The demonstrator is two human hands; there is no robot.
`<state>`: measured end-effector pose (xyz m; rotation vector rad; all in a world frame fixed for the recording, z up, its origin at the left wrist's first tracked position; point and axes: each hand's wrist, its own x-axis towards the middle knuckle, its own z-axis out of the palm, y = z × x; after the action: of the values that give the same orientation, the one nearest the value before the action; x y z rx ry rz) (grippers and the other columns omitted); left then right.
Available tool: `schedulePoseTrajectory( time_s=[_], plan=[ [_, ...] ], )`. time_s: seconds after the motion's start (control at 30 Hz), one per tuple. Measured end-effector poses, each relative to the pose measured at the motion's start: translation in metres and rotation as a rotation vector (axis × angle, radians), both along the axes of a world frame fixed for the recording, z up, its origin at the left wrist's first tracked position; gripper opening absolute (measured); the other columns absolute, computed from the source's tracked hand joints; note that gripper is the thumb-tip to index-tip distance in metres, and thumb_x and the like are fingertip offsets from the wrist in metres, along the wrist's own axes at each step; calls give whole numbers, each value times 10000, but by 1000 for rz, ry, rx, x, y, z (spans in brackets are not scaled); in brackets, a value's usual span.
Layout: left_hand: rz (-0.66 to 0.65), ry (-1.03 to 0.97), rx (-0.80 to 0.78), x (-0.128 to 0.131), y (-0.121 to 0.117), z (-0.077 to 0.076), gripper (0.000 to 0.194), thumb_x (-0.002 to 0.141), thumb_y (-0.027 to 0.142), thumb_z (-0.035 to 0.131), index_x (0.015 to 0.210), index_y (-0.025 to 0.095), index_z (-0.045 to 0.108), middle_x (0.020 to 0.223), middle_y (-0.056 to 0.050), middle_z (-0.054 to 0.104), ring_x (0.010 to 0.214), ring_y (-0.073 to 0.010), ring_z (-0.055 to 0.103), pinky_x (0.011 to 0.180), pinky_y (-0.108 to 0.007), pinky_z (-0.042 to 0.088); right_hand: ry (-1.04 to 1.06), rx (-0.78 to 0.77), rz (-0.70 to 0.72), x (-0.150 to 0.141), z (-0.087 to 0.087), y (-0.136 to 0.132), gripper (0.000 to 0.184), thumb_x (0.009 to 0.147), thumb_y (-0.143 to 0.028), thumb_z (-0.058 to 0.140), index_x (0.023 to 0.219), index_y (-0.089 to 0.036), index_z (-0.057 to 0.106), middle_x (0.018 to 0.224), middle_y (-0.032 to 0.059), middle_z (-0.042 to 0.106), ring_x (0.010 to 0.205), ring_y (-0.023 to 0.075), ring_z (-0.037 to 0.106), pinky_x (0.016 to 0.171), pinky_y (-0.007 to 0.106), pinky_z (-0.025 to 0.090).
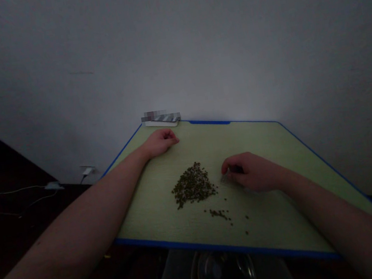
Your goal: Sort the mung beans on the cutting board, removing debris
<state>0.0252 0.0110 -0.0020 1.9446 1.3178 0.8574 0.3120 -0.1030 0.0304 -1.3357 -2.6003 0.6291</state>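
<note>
Seeds (pixel 193 185) are heaped in a rough mound near the middle of a green board (pixel 273 219) edged in blue, and a small loose cluster (pixel 218 214) is scattered nearer the near edge, with a few single seeds around it. The right hand (pixel 254 171) is placed just right of the mound, apart from it, its fingers (pixel 231 163) curled together over a pale thin sliver (pixel 225 178) at the board surface. Whether the sliver is clamped between them cannot be told. The left hand (pixel 160 142) is rested towards the far left of the board, well apart from the mound, with its fingers (pixel 171 137) loosely curled together on nothing but the board. Nothing stands between either hand and the seeds. A blurred white object (pixel 162 122) is set at the far edge, against a pale wall (pixel 172 44). A glass bowl (pixel 222 275) is seen below the near edge, partly hidden by it. On the left, a wall socket (pixel 87 171) and a white cable (pixel 16 190) are seen low in the dark.
</note>
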Motion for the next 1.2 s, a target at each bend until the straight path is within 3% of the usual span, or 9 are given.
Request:
schedulePoseTrajectory(
  time_s=[0.47,1.2],
  plan=[
    [10,20,8,1,-5,4,207,659,354,588,671,154,534,524,55,439,498,-66,370,486,-205,293,29,-6,113,-12,1,-9,225,744,-135,478,886,-178,647,662,-1,585,572,106,481,549,235,332],
    [16,13,5,2,-6,5,206,651,351,594,667,154,534,527,54,443,495,-65,372,487,-209,297,24,-12,155,-18,2,-15,217,764,-152,487,902,-191,648,665,-7,607,565,103,491,540,230,338]
  ],
)
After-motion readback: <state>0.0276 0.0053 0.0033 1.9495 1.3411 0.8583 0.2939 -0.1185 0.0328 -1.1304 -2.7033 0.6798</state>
